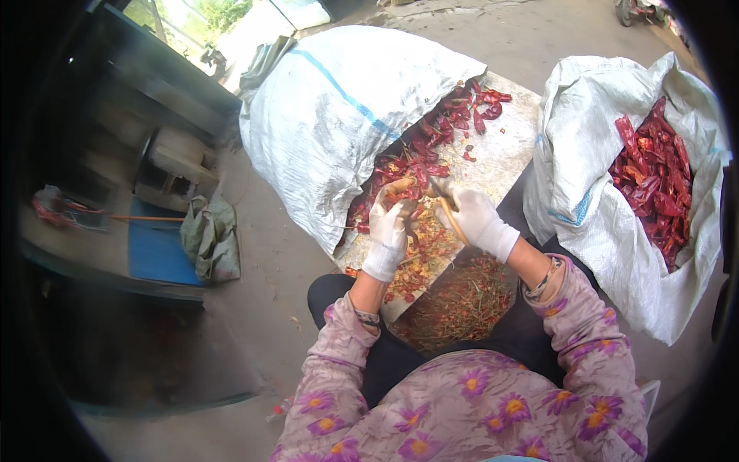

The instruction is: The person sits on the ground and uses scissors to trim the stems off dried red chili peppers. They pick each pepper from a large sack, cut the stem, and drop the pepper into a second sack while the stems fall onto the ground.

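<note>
My left hand [387, 239], in a white work glove with tan fingers, is closed around dried red chili peppers [411, 190]. My right hand [479, 222], gloved alike, grips scissors with an orange handle [454, 221]; their blades point toward the left hand and are partly hidden by the fingers. Both hands are above a pale board [508, 138] strewn with yellow seeds [424, 263] and pepper scraps. Beyond them, a heap of dried chilies [436, 133] spills from the mouth of a white woven sack [340, 98] lying on its side.
An upright woven sack [568, 138] at the right holds more dried chilies [652, 185]. Cut stems [462, 300] lie below the board, between the knees. To the left, a grey-green cloth [211, 239] hangs over a blue panel [159, 248].
</note>
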A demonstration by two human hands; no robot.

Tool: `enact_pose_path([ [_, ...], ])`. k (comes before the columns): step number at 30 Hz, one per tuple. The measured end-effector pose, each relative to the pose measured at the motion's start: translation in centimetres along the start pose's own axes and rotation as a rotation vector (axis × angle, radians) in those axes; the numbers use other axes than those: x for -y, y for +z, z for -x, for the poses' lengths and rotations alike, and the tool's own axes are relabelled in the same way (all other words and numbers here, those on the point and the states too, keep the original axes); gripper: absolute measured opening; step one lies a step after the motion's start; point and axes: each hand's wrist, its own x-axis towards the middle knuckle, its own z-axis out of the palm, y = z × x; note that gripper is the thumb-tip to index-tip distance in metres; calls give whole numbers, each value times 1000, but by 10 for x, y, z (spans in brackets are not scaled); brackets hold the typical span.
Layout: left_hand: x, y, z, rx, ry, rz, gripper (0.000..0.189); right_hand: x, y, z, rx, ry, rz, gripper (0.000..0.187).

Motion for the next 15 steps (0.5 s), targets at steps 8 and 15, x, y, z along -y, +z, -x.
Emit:
enact_pose_path([
  [8, 18, -1, -5, -20, -29, -96, 38, -10, 19, -16, 149, 224, -1204, 38],
  [15, -2, -4, 10, 223, -70, -204, 68, -10, 14, -18, 40, 124, -1178, 40],
])
